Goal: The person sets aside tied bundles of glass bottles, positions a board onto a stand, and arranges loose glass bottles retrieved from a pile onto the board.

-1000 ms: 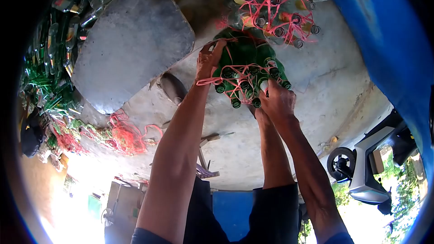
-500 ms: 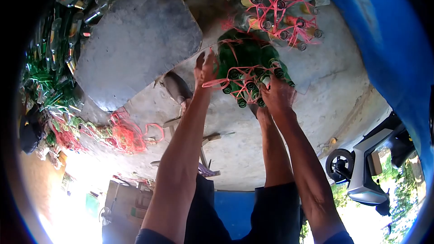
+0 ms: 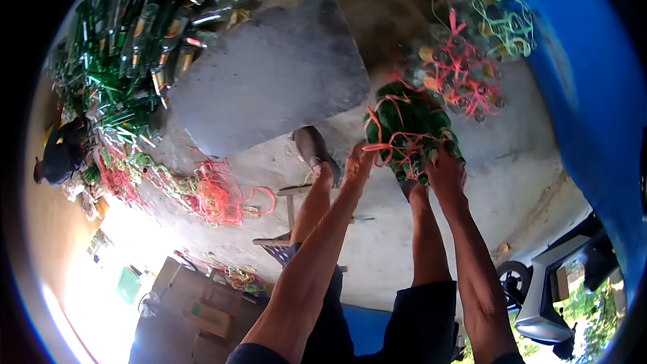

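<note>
A bundle of green glass bottles (image 3: 404, 118) stands on the floor between my feet, bound with red plastic string (image 3: 408, 145) around and between the necks. My left hand (image 3: 358, 162) is at the bundle's left side, its fingers closed on a strand of that string drawn out from the necks. My right hand (image 3: 446, 174) grips a bottle neck at the near right of the bundle; its fingertips are partly hidden among the necks.
Clear bottles tied with red string (image 3: 465, 77) and others with green string (image 3: 502, 13) stand beyond. A grey slab (image 3: 269, 74) lies left, near a heap of bottles (image 3: 128, 47). Tangled string (image 3: 219, 192), a wooden stool (image 3: 273, 241) and a scooter (image 3: 549, 283) are around.
The view has turned, so the bundle and slab appear shifted right and lower. My left hand has gone from open fingers beside the bundle to closed on the string; my right hand stays at the necks.
</note>
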`<state>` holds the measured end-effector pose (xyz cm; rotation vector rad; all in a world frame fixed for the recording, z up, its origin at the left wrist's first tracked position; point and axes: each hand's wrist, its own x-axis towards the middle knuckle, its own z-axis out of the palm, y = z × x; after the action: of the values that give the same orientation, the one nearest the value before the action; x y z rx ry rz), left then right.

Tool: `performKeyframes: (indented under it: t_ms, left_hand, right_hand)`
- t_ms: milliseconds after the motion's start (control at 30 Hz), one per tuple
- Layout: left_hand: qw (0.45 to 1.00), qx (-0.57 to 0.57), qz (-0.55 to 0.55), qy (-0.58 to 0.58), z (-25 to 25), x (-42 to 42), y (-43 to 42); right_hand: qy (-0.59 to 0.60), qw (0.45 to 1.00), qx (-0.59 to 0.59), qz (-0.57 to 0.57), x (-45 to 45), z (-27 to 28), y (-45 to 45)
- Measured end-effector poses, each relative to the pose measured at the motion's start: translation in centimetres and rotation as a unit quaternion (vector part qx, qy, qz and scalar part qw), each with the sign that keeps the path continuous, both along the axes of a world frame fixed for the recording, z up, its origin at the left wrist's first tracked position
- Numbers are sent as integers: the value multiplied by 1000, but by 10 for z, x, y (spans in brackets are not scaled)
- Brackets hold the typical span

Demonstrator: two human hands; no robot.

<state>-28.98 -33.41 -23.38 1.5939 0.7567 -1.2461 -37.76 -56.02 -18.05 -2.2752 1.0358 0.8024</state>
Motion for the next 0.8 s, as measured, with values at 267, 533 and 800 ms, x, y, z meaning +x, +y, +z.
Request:
performKeyframes:
  t_ms: [267, 533, 800]
  left_hand:
    - [920, 38, -200, -336, 15, -15, 140]
    - [968, 62, -198, -140, 128, -2, 244]
    - [979, 68, -164, -105, 170, 0, 280]
  right_hand:
    - [-131, 990, 18, 55, -17, 52, 3]
    - [-17, 996, -15, 85, -18, 113, 9]
    - [55, 996, -49, 46, -23, 126, 28]
